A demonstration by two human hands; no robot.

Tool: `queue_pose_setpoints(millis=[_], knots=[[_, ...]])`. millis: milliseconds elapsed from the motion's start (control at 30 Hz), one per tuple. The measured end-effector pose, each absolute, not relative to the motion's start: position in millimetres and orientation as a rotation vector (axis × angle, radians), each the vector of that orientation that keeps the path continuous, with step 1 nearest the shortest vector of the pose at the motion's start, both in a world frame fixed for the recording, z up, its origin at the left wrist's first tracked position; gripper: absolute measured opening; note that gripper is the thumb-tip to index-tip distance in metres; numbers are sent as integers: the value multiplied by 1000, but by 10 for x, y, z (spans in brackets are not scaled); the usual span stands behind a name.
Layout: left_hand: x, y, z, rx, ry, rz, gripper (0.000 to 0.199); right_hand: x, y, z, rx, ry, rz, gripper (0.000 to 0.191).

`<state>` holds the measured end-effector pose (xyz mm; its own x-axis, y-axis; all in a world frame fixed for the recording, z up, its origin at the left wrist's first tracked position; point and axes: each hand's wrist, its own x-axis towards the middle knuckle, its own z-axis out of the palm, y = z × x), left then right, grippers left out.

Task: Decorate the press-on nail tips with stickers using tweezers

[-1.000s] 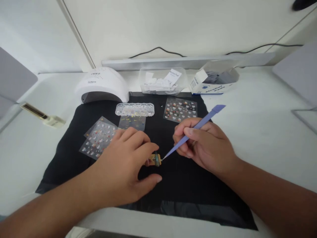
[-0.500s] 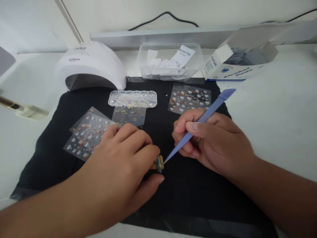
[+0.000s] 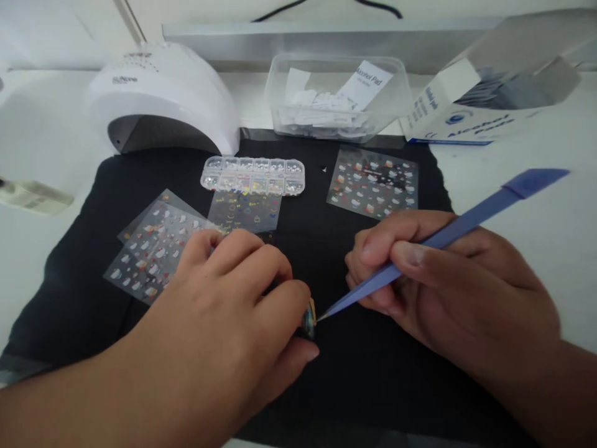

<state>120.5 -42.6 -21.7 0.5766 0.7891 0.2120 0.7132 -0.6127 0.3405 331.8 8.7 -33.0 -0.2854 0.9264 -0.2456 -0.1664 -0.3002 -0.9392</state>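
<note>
My left hand (image 3: 237, 311) is closed around a small dark, glossy item with a yellow-gold edge (image 3: 309, 318). Most of that item is hidden by my fingers, so its kind cannot be made out. Between the thumb and fingers of my right hand (image 3: 433, 280) is a pair of purple tweezers (image 3: 471, 218). Its flat broad end points up to the right, while its fine tip is at the edge of the small item, seemingly touching it. Clear sticker sheets (image 3: 149, 249) with small white and red figures lie behind my left hand.
A black mat (image 3: 308, 249) covers the work surface. On it lie a clear compartment case of gems (image 3: 252, 177), partly over a sheet with yellow marks (image 3: 242, 213), and another sticker sheet (image 3: 373, 182). Behind stand a white nail lamp (image 3: 163, 93), a clear tub (image 3: 336, 121) and an alcohol pad box (image 3: 459, 124).
The view has shifted, so the things look larger. The tweezers lean flatter, with my right hand farther right. Less of the small item shows between my left fingers.
</note>
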Motion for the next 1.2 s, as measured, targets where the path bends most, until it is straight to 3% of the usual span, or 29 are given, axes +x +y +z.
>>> queue_pose_setpoints(millis=[733,1200], knots=[[1166,-519,-243,2613,1280,853,7,3317,-21,-250,-1286,-1049,1621,10],[1196,-508,-202,2625,1285,809,20,3301,-8,-249,-1273,-1067,1630,15]])
